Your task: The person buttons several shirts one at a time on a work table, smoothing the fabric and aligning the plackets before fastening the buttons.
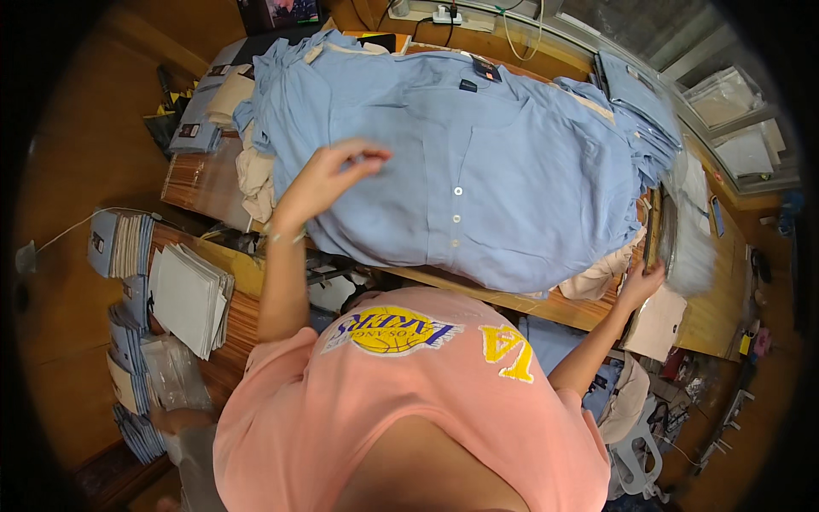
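A light-blue buttoned shirt (529,188) lies spread out on a stack of similar blue garments, its neckline and labels at the far side. My left hand (345,166) is over the shirt's left part, slightly blurred, with thumb and fingers apart and nothing in it. My right hand (641,282) is at the table's right side, its fingers closed around a thin edge. What it grips is hard to make out. Just beside it is a blurred, see-through plastic bag (689,260). A beige folded cloth (657,322) lies below that hand.
Folded blue garments (633,90) are piled at the far right and more packs (198,136) at the far left. White sheets (189,299) are stacked on a left side table. At lower left another person's hand (183,419) is near plastic bags (175,375).
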`<control>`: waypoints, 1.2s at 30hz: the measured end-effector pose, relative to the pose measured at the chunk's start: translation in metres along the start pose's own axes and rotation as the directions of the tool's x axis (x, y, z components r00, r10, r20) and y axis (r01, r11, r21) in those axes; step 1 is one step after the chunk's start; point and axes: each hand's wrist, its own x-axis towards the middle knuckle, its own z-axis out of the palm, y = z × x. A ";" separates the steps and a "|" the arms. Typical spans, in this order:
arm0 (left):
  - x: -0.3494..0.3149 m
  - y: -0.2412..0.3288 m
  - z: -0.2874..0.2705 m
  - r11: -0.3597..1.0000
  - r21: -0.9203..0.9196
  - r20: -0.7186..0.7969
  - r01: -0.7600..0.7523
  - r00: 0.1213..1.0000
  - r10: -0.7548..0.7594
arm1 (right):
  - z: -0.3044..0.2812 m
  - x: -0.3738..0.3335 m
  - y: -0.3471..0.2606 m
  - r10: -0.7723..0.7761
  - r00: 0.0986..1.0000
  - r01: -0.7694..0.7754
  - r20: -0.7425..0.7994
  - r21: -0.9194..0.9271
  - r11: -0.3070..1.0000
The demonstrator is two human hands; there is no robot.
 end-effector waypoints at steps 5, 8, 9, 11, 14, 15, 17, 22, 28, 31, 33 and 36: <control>0.077 -0.035 0.003 0.944 0.295 -0.289 -0.148 0.928 0.235 | -0.047 -0.048 -0.211 -0.426 0.887 0.259 0.176 0.574 0.777; 0.098 -0.061 0.004 0.951 0.264 -0.301 -0.162 0.923 0.241 | -0.044 -0.066 -0.245 -0.501 0.842 0.309 0.199 0.584 0.751; 0.101 -0.068 0.003 0.961 0.227 -0.297 -0.157 0.929 0.222 | -0.043 -0.071 -0.248 -0.466 0.855 0.262 0.227 0.586 0.767; 0.105 -0.073 0.004 0.991 0.051 -0.330 -0.126 0.934 0.136 | -0.030 -0.072 -0.228 -0.362 0.903 0.167 0.233 0.586 0.793; 0.106 -0.084 -0.003 0.983 -0.168 -0.258 -0.080 0.966 0.034 | -0.008 -0.056 -0.135 -0.154 0.984 0.087 0.091 0.505 0.858; 0.107 -0.089 -0.006 0.971 -0.230 -0.214 -0.059 0.977 0.009 | -0.007 -0.055 -0.105 -0.027 0.995 -0.033 0.093 0.587 0.809; 0.107 -0.095 -0.011 0.951 -0.305 -0.172 -0.052 0.985 -0.001 | 0.000 -0.052 -0.032 0.152 0.988 -0.124 0.002 0.587 0.800; 0.111 -0.100 -0.008 0.905 -0.424 -0.108 -0.031 0.994 -0.017 | 0.009 -0.065 0.080 0.276 0.960 -0.261 -0.048 0.198 0.945; 0.100 -0.097 -0.010 0.913 -0.408 -0.142 -0.009 0.988 -0.054 | 0.044 -0.075 0.078 0.173 0.981 -0.107 0.091 -0.494 0.863; 0.098 -0.095 -0.006 0.899 -0.438 -0.187 -0.027 0.981 -0.061 | 0.038 -0.056 0.047 0.368 0.925 -0.255 0.099 -0.556 0.791; 0.098 -0.098 -0.002 0.881 -0.472 -0.242 -0.038 0.966 -0.088 | 0.036 -0.057 0.058 0.215 0.976 -0.202 -0.015 -0.413 0.888; 0.089 -0.075 0.006 0.823 -0.559 -0.259 -0.104 0.965 -0.054 | 0.037 -0.042 0.057 0.394 0.915 -0.349 0.092 -0.311 0.884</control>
